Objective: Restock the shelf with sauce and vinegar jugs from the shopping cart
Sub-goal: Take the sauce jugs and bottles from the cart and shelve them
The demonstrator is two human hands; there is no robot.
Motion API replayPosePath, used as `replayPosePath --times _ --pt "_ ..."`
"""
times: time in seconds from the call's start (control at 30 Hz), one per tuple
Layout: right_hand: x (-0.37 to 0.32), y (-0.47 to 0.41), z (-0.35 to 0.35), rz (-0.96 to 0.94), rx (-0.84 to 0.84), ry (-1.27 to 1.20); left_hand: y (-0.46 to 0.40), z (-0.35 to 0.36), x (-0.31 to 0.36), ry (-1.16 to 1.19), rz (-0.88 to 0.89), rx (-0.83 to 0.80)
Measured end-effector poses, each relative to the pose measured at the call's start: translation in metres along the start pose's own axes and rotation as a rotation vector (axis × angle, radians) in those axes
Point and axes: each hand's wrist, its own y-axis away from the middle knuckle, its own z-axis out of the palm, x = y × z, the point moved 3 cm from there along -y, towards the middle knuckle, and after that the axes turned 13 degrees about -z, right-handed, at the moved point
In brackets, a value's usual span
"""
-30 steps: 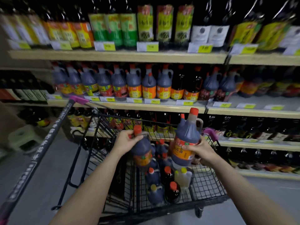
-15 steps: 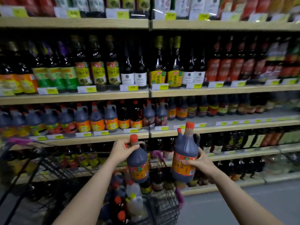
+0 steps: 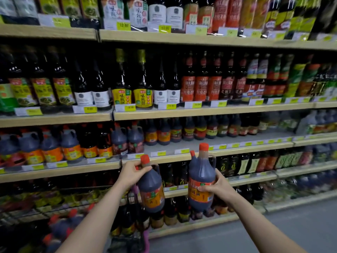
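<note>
I hold two dark sauce jugs with red caps and orange labels in front of the shelves. My left hand (image 3: 132, 174) grips the left jug (image 3: 152, 190) at its neck and handle. Around the body of the taller right jug (image 3: 200, 181) curls my right hand (image 3: 217, 188), fingers across the label. Both jugs hang below the jug shelf (image 3: 237, 150), whose front part to the right of the middle is bare. The shopping cart (image 3: 127, 240) shows at the bottom left with several red-capped jugs (image 3: 60, 227) in it.
Rows of similar jugs (image 3: 71, 147) stand on the left part of that shelf, smaller bottles (image 3: 200, 127) at its back. Tall dark bottles (image 3: 142, 83) fill the shelves above, more bottles the ones below. Grey aisle floor (image 3: 300, 220) lies at the right.
My view has swung up and right from the cart to the shelves. Both hands have lifted the jugs out of the cart and carried them up toward the jug shelf.
</note>
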Motion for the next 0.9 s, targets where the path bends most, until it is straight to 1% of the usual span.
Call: replayPosePath --times 0.2,0.3,0.4,0.5,0.7,0.9 --pt "0.01 -0.081 -0.008 -0.061 -0.068 0.006 -0.063 0.019 -0.005 0.015 -0.006 -0.007" --pt "0.011 -0.122 -0.008 -0.068 -0.078 -0.009 -0.09 0.014 -0.006 0.022 -0.016 0.031" --pt "0.009 -0.16 0.003 -0.082 -0.122 -0.038 -0.109 0.005 -0.005 0.026 0.001 0.102" --pt "0.007 -0.195 0.017 -0.111 -0.179 -0.036 -0.12 -0.007 -0.007 0.023 -0.026 0.148" --pt "0.011 -0.261 0.058 -0.237 -0.277 -0.01 -0.136 -0.025 -0.031 0.007 -0.063 0.32" --pt "0.025 -0.312 0.094 -0.436 -0.304 0.011 -0.155 -0.016 -0.055 0.033 -0.068 0.427"
